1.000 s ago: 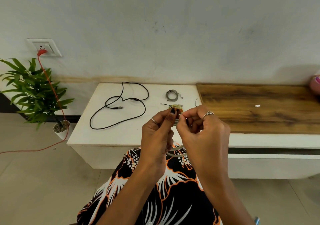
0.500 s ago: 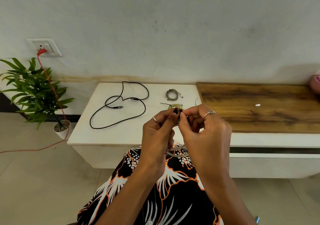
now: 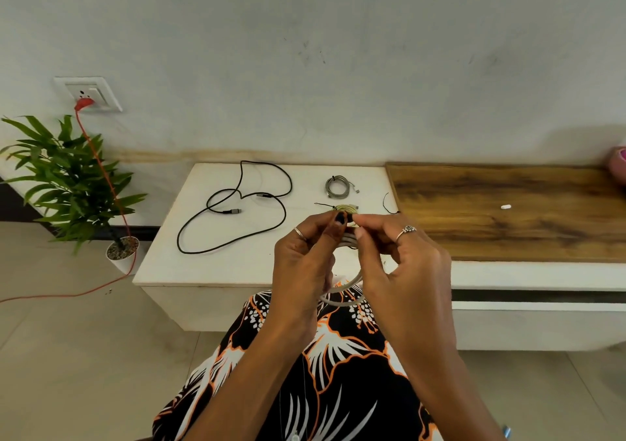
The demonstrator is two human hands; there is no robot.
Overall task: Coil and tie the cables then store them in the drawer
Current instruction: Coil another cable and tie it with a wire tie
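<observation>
**Hands tying white cable coil, barely shifted**

Little movement since the earlier frames: both hands sit a touch lower and the fingertips are closer together, same pinch at the top of the coil. Things on the worktop unchanged.

Left hand (image 3: 305,264) is raised in front of the body, fingers curled, thumb and forefinger pinching the top of the white cable coil (image 3: 342,296). Right hand (image 3: 403,271) is just beside it, fingers curled too, thumb and forefinger pinching at the same spot; the exact thing pinched is too small to tell. The fingertips of both hands nearly touch. The coil hangs below and between the hands, over the lap, near the front edge of the worktop (image 3: 169,264); most of it is hidden behind the hands.

On the white worktop: a loose black cable (image 3: 237,217) sprawled on the left, uncoiled. A grey cable coil (image 3: 338,187) lies at the far middle, already bundled. A yellowish coil (image 3: 345,208) with a dark tie sits just far of the fingertips, partly hidden. A short black tie (image 3: 388,205) lies at the right edge of the white top, beside the wooden top (image 3: 508,230). A small white piece (image 3: 505,207) lies on the wood.

Drawer (image 3: 542,308) under the wooden top shows a dark gap along its upper edge.

Left side: potted plant (image 3: 67,183) on the floor, red cord (image 3: 101,169) plugged into the wall socket (image 3: 91,93).
</observation>
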